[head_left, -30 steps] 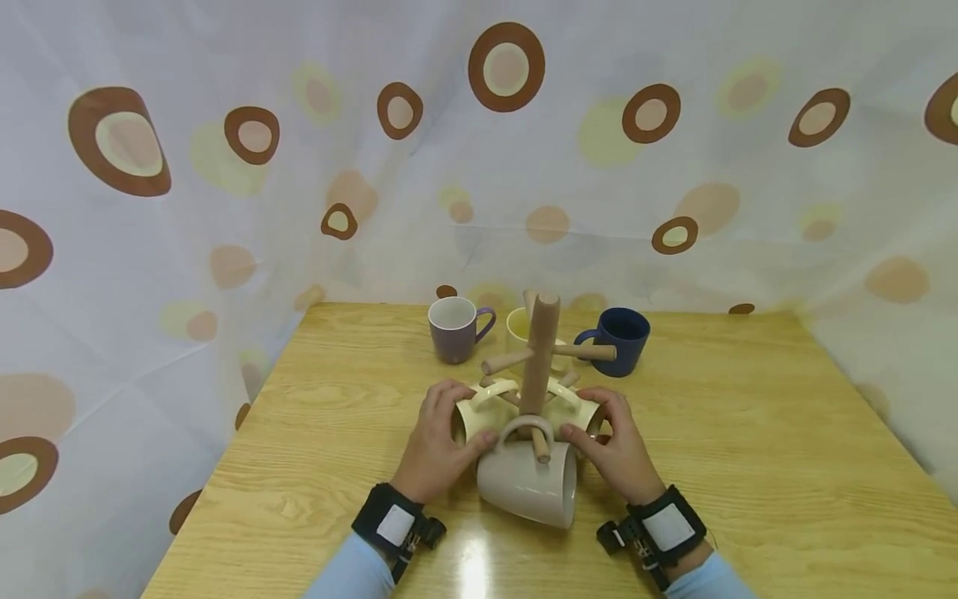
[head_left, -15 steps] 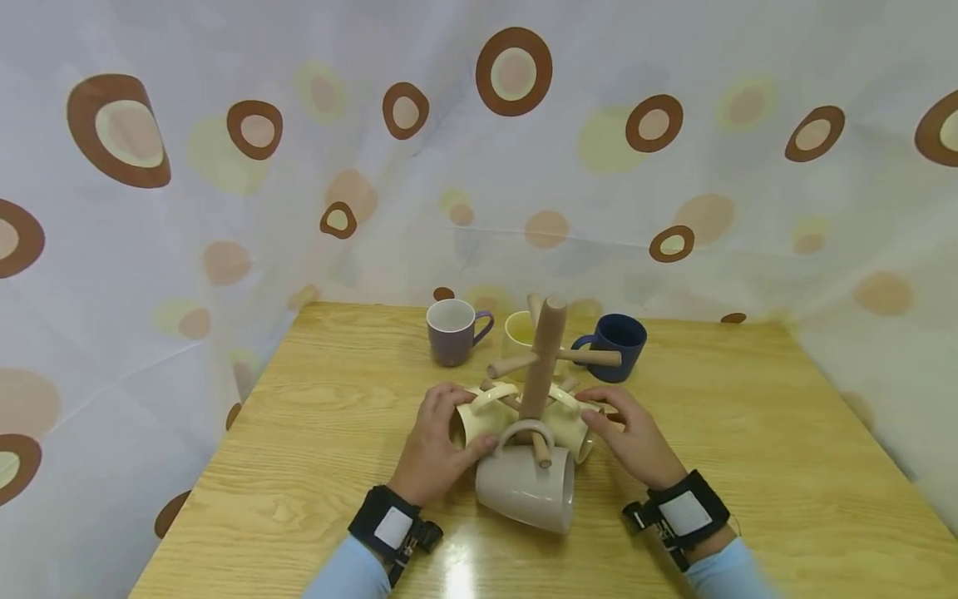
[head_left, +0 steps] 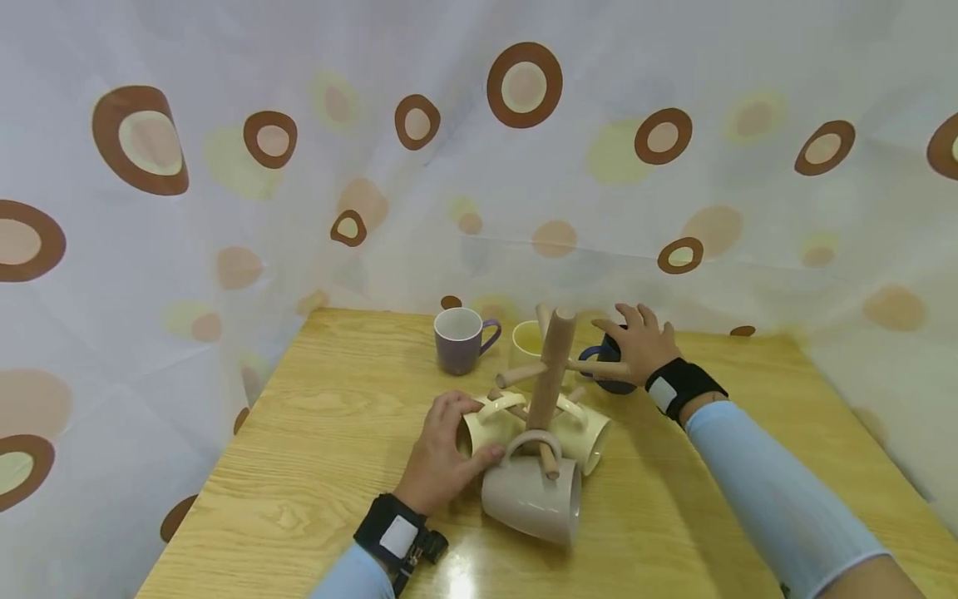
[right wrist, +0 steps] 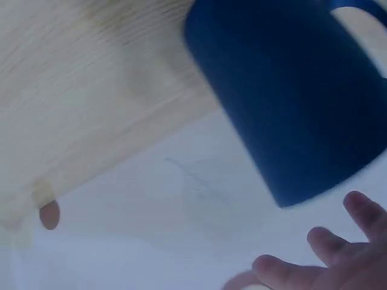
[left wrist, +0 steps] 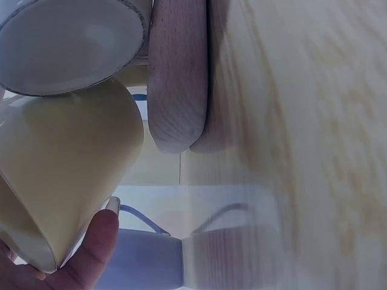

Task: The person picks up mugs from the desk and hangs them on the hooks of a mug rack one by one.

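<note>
A wooden mug tree [head_left: 554, 366] carries a cream mug [head_left: 492, 428] on its left, another cream mug [head_left: 584, 437] on its right and a beige mug [head_left: 531, 499] in front. My left hand [head_left: 441, 457] holds the left cream mug by its rim, thumb toward me; the left wrist view has a fingertip on that mug's side. Beyond the tree, my right hand [head_left: 645, 345] reaches over the navy blue mug [head_left: 609, 349] with spread fingers. In the right wrist view those fingers are beyond the rim of the blue mug [right wrist: 284, 103], not closed on it.
At the back left stands a purple mug [head_left: 458, 341] with its handle to the right. A pale yellow mug [head_left: 525, 337] is partly hidden behind the tree's post. Behind the wooden table [head_left: 344, 374] hangs a patterned curtain [head_left: 464, 166].
My right hand has let go of the right cream mug and moved away and forward to the blue mug, its fingers spreading. The left hand keeps its hold.
</note>
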Motion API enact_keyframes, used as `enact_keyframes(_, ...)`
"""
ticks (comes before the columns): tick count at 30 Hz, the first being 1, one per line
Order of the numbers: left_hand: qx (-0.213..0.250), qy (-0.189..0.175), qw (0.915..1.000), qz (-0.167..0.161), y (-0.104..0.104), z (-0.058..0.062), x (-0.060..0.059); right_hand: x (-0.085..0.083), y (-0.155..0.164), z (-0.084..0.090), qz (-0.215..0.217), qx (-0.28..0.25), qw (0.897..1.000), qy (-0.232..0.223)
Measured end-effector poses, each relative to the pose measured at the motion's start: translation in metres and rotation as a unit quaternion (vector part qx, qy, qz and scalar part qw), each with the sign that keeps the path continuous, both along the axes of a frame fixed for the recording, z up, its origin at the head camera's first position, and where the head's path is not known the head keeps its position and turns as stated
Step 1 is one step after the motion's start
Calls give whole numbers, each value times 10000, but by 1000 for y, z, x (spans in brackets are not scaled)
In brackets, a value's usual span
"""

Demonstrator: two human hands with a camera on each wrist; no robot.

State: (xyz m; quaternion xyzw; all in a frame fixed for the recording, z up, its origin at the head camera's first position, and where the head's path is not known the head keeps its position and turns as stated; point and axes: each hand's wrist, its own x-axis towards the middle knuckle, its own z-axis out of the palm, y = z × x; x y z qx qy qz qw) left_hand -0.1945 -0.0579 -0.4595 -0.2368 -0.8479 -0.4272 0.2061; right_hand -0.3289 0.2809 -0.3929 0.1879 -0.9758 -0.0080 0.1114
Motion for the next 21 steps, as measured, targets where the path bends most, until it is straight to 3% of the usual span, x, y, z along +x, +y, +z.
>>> enact_keyframes(4,-3,20,10000,-85,5,-7,5,-11,9,-23,-402,-79,9946,-950)
enact_keyframes(7,-20,80,9999,-96,7,-11,10,-12,10,-36,-548,-374,9906,-1196)
enact_keyframes(14,-87,148,9998,-68,4,-8,10,-11,0,-39,-1033,-422,9918,-616)
enact_keyframes(18,-139,100,9998,-92,1,-4,3,-11,-6,-41,-1360,-849,9870,-93)
enact_keyframes(21,-171,45,9998,-55,-1,-1,-3,-10,-6,-46,-1362,-1255,9819,411)
